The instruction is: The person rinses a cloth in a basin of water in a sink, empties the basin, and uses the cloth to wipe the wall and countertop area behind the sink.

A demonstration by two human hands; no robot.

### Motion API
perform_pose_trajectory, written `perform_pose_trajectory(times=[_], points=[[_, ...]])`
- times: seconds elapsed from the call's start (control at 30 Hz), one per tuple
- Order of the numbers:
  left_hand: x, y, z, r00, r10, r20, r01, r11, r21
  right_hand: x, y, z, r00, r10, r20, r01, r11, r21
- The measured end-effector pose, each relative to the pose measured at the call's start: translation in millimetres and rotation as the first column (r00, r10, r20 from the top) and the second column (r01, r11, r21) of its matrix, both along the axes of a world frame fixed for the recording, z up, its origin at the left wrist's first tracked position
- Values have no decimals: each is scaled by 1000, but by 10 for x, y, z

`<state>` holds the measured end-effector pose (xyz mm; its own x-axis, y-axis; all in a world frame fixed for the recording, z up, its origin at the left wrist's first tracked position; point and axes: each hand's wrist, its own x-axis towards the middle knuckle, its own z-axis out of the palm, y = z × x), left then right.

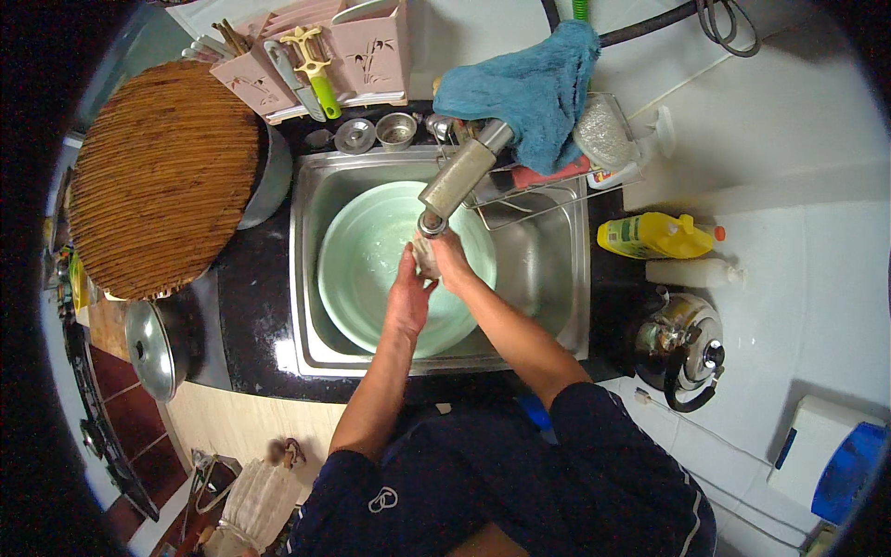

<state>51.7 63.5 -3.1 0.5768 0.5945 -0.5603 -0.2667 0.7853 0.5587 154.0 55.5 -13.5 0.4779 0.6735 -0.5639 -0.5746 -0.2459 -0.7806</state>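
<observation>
Under the metal faucet head (456,182), my left hand (409,296) and my right hand (451,261) are together over a pale green plastic basin (341,292). Between them is a small off-white object (425,259), held by both hands. Its kind cannot be made out, and the right hand and faucet hide part of it. My left fingers lie along its left side, with the thumb below. The basin sits in a stainless steel sink (557,278), towards its left side, and shiny patches show on its inner surface.
A wire rack (550,202) overhangs the sink's back right corner. A blue towel (518,90) drapes over the faucet. A large pot with a slatted wooden lid (167,181) stands left. Right are a yellow bottle (647,235) and a steel kettle (686,341). A pink utensil holder (369,52) is behind.
</observation>
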Motion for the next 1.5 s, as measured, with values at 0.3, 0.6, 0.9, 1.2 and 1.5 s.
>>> perform_pose_trajectory(times=[0.3,0.6,0.9,1.2,1.5], points=[[-230,149,-92,970,-69,-234,70,998,-2,77,-335,-521,986,40,-162,3,967,257],[-47,184,47,995,62,83,-63,998,5,286,-318,-2,695,78,-715,294,877,381],[-19,158,35,954,-269,-135,299,893,336,211,-252,-141,966,-32,-255,85,977,197],[-223,96,-65,970,243,28,-245,966,83,112,-194,41,669,18,-743,242,940,240],[-214,-76,-29,975,215,-54,-216,976,-4,190,-103,-191,695,123,-708,198,915,352]])
